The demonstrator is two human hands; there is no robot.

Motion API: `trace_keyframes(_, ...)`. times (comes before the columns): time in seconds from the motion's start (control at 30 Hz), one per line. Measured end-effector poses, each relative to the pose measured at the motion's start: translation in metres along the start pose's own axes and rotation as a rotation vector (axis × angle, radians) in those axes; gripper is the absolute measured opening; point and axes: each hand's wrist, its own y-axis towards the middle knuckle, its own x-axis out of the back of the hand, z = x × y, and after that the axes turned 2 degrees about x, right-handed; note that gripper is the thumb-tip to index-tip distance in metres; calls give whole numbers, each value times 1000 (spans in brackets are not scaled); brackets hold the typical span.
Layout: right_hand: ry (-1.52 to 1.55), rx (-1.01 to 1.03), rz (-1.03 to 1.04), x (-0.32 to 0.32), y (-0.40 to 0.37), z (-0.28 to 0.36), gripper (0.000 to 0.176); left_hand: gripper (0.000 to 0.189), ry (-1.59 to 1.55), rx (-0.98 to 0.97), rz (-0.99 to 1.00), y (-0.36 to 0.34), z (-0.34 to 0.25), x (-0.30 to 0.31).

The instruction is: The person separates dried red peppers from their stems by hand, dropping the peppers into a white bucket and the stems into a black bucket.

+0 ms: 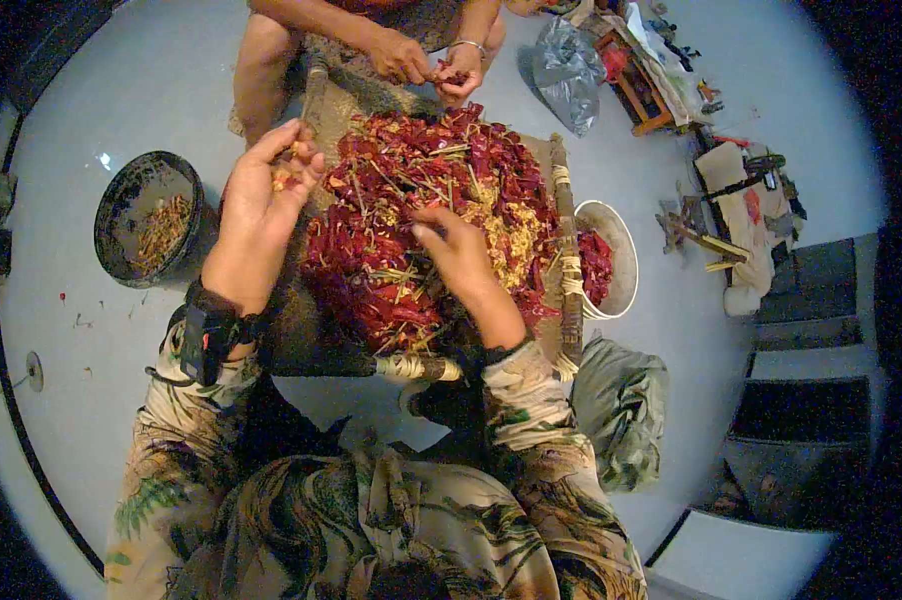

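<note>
A heap of dried red chillies [371, 290] with stems and yellow seeds [511, 235] lies on a woven tray [561, 190] in front of me. My left hand [271, 180] is raised above the tray's left side, palm up, with its fingers curled round a few seeds and small chilli bits [286, 180]. My right hand [456, 250] is over the middle of the heap, thumb and forefinger close together at the chillies; whatever lies between them is too small to make out.
A black bucket [199, 215] holding stems stands at left. A white bucket [626, 260] with red chillies is right of the tray. Another person's hands [403, 58] hold chilli bits at the far edge. Plastic bags [566, 70] and a green sack [621, 410] lie at right.
</note>
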Motion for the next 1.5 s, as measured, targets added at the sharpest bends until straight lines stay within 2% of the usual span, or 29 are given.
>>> trace_keyframes(0.03, -175, 106, 29, -8, 8, 12, 29, 6, -23, 21, 11, 0, -1, 0)
trace_keyframes(0.17, -400, 219, 106, -38, 42, 29, 40, 9, -76, 60, 203, 10, -3, 12)
trace_keyframes(0.2, -400, 245, 91, -46, 47, 22, 43, 8, -56, 13, 136, 5, -2, 4)
trace_keyframes(0.27, -423, 282, 37, -68, 54, 0, 52, 10, -63, 30, 125, 4, 1, 3)
trace_keyframes(0.37, -485, 231, 78, -77, 58, 2, 58, 9, -40, 9, 67, 2, 8, -4)
trace_keyframes(0.4, -563, 275, 39, -82, 58, -2, 57, 8, -19, 0, 47, 0, 9, -6)
trace_keyframes(0.5, -465, 209, 145, -87, 60, -11, 47, 6, 9, 5, 30, 1, 10, -9)
trace_keyframes(0.53, -498, 195, 79, -88, 58, -9, 33, 6, 12, 10, 52, 4, 11, -5)
trace_keyframes(0.7, -381, 213, 167, -52, 38, -2, 20, 5, 52, 7, 53, 7, 18, -1)
trace_keyframes(0.8, -385, 240, 149, -27, 20, 1, 14, 5, 104, 7, 105, 7, 20, -2)
trace_keyframes(0.9, -340, 194, 26, 0, 2, -2, 11, 4, 172, 16, 123, 4, 25, -4)
trace_keyframes(0.93, -219, 60, 49, 13, -4, 6, 12, 4, 191, 21, 141, 4, 27, -3)
trace_keyframes(1.03, -4, 12, -97, 25, -14, -24, 16, 4, 275, 60, 162, 1, 37, -6)
trace_keyframes(1.07, 139, -145, -105, 31, -21, -27, 16, 4, 306, 78, 166, -1, 42, -7)
trace_keyframes(1.13, 426, -458, -127, 50, -31, 6, 15, 5, 404, 111, 233, -3, 55, -6)
trace_keyframes(1.23, 581, -455, -247, 45, -47, -15, 13, 8, 545, 202, 293, -12, 80, -9)
trace_keyframes(1.27, 758, -435, -259, 42, -50, -22, 13, 9, 605, 230, 331, -13, 88, -7)
trace_keyframes(1.33, 910, -550, -262, 49, -51, -7, 13, 12, 667, 269, 391, -14, 100, -6)
trace_keyframes(1.4, 1021, -638, -330, 45, -48, -5, 13, 14, 716, 244, 426, -15, 111, -6)
trace_keyframes(1.5, 1220, -603, -336, 46, -52, -7, 11, 19, 823, 192, 485, -13, 131, -1)
